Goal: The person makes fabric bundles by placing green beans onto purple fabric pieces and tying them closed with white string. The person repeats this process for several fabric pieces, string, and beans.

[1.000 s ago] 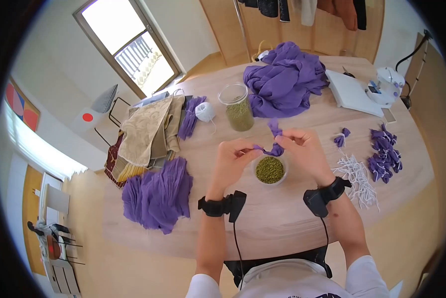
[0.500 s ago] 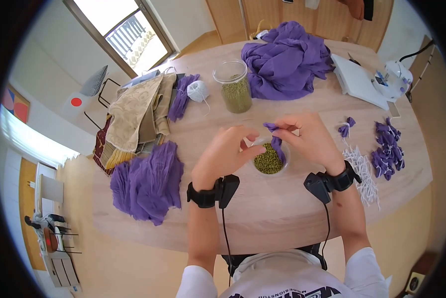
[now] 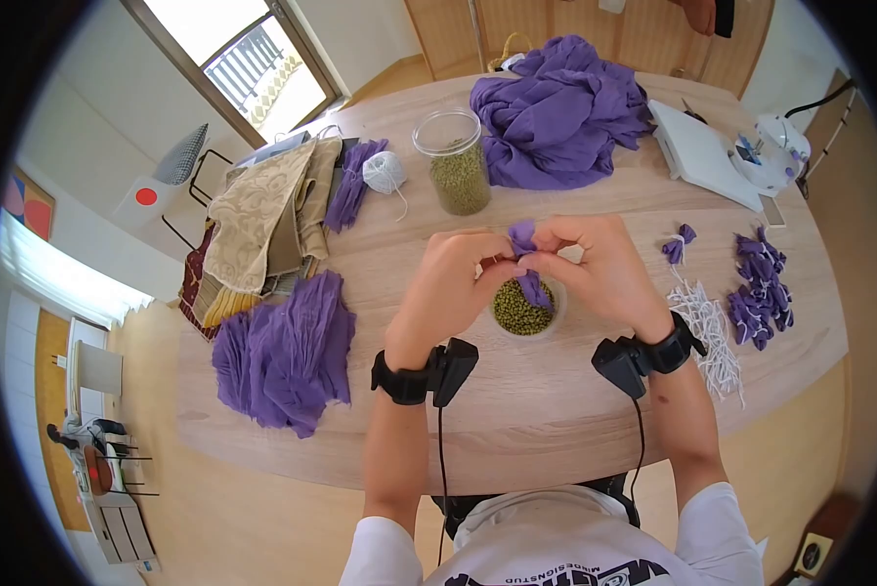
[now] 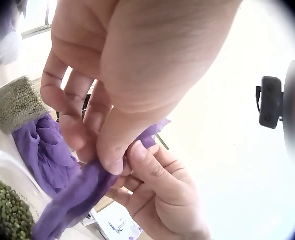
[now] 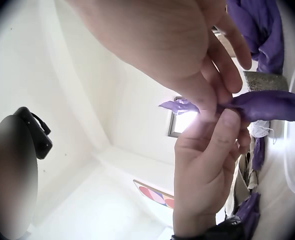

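Observation:
A narrow, gathered piece of purple cloth (image 3: 533,290) is pinched between both hands above a clear bowl (image 3: 524,338) of green mung beans (image 3: 518,311). My left hand (image 3: 448,278) grips it with thumb and fingertips, and my right hand (image 3: 602,271) pinches it right beside them. In the left wrist view the lower part of the cloth (image 4: 75,200) hangs toward the bowl. A short loose end (image 5: 176,106) sticks out past the fingers in the right wrist view.
Behind the bowl stands a clear jar (image 3: 461,181) of beans, with a purple cloth heap (image 3: 560,127) beyond. At right are white strings (image 3: 704,342), tied purple bundles (image 3: 761,288) and a sewing machine (image 3: 775,156). At left lie purple cloth pieces (image 3: 287,356), folded fabrics (image 3: 262,220) and a string ball (image 3: 384,173).
Half a second ago only the right hand held the purple cloth over the beans. The left hand has moved in to the right and taken hold of it as well.

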`<state>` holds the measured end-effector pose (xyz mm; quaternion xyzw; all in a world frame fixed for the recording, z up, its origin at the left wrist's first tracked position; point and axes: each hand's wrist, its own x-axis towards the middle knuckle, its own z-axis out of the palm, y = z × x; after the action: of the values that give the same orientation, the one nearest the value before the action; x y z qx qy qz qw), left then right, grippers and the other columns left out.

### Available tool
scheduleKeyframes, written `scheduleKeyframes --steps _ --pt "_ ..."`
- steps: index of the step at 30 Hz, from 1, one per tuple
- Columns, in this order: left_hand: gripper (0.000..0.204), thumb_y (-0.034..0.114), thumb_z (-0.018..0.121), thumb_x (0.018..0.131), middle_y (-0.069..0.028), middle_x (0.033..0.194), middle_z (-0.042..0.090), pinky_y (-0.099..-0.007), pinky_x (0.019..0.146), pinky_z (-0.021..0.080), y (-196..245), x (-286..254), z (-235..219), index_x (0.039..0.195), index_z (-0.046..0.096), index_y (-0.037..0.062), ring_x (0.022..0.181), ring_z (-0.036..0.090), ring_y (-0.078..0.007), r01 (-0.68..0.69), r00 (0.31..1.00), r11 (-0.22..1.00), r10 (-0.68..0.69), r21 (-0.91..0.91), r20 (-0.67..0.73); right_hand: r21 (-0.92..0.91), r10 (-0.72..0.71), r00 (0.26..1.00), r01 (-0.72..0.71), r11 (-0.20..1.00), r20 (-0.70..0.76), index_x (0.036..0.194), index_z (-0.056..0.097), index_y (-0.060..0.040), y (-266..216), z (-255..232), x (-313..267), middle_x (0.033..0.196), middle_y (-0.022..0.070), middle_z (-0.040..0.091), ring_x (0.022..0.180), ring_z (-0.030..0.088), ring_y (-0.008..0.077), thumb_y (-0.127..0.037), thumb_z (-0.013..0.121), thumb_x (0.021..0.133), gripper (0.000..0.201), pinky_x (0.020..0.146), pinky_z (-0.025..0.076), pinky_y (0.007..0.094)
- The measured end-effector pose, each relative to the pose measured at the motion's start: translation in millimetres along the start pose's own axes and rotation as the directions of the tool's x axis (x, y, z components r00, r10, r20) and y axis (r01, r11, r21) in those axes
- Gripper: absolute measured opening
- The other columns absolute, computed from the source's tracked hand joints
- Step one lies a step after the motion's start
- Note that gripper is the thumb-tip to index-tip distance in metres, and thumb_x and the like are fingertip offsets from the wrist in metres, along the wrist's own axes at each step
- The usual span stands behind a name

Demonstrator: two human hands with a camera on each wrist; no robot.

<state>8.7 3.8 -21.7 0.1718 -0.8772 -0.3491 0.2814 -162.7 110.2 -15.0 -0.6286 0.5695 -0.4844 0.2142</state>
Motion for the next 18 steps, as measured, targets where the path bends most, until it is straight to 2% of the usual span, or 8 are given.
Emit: scheduleKeyframes --steps 1,4,7,10,13,16,18 --pt "0.011 0.006 0.072 0.081 -0.0140 0.071 0.063 -0.0305 0.057 0.046 -0.3 -0.4 0.4 0.082 0.069 -0.0042 0.058 0.058 -0.0211 -0.011 1.000 1.000 0.011 -0.022 -0.012 -0.020 -0.003 1.000 0.004 1.000 0.012 0.087 0.066 0.0031 -0.5 -2.3 0.2 0.071 0.0144 0.065 0.062 0.060 0.0228 -0.010 0.073 0.082 0.016 0.063 0.048 0.0307" --pt "0.010 0.004 0.071 0.081 -0.0142 0.071 0.063 -0.0304 0.057 0.046 -3.7 -1.3 -1.2 0.083 0.069 -0.0047 0.058 0.057 -0.0216 -0.049 0.999 0.997 0.048 -0.055 -0.015 -0.099 0.002 0.993 0.009 0.995 0.116 0.087 0.067 0.0025 2.5 -11.4 0.5 0.076 0.0056 0.067 0.071 0.061 0.0110 -0.008 0.075 0.082 0.014 0.071 0.050 0.0265" --pt "0.008 0.002 0.070 0.081 -0.0144 0.072 0.063 -0.0305 0.057 0.046 -3.9 -2.1 -5.5 0.083 0.069 -0.0052 0.058 0.056 -0.0208 -0.038 0.999 0.999 0.037 0.012 0.019 0.030 -0.022 0.994 0.019 0.999 0.111 0.089 0.068 0.0019 5.8 -10.6 -0.2 0.079 0.0057 0.069 0.072 0.061 0.0124 -0.008 0.077 0.081 0.016 0.073 0.051 0.0276" --pt "0.006 0.000 0.069 0.081 -0.0142 0.074 0.063 -0.0307 0.057 0.045 -5.1 -2.4 -5.8 0.084 0.068 -0.0049 0.058 0.055 -0.0197 -0.050 0.999 0.998 0.049 -0.030 -0.012 0.010 -0.094 0.996 0.094 0.995 0.005 0.093 0.070 0.0019 2.1 -4.9 -0.3 0.080 0.0065 0.070 0.074 0.062 0.0139 -0.008 0.077 0.080 0.018 0.075 0.052 0.0289" --pt "0.007 0.000 0.070 0.081 -0.0136 0.074 0.063 -0.0301 0.057 0.045 -7.1 -3.2 -7.7 0.086 0.068 -0.0047 0.059 0.054 -0.0189 -0.061 0.998 0.997 0.060 -0.044 -0.019 0.033 -0.143 0.989 0.144 0.989 -0.025 0.094 0.070 0.0010 8.6 0.5 1.4 0.076 0.0129 0.069 0.071 0.066 0.0225 -0.010 0.076 0.080 0.019 0.070 0.052 0.0336" --pt "0.010 0.003 0.071 0.081 -0.0206 0.076 0.062 -0.0375 0.059 0.046 -2.8 -3.0 -11.2 0.085 0.066 -0.0048 0.066 0.056 -0.0413 -0.014 1.000 0.999 0.012 -0.045 -0.026 0.008 -0.093 0.994 0.092 0.996 0.066 0.093 0.070 0.0016 12.4 -1.6 2.5 0.077 0.0141 0.069 0.070 0.066 0.0241 -0.012 0.076 0.080 0.020 0.069 0.052 0.0339" --pt "0.011 0.003 0.070 0.081 -0.0201 0.076 0.061 -0.0372 0.059 0.046 0.0 -3.7 -15.5 0.086 0.065 -0.0051 0.065 0.055 -0.0400 -0.007 0.999 1.000 0.007 0.008 -0.032 0.001 -0.059 0.996 0.059 0.998 0.067 0.091 0.069 0.0020 11.2 -0.9 2.1 0.078 0.0146 0.069 0.070 0.066 0.0248 -0.011 0.075 0.081 0.018 0.069 0.051 0.0335"
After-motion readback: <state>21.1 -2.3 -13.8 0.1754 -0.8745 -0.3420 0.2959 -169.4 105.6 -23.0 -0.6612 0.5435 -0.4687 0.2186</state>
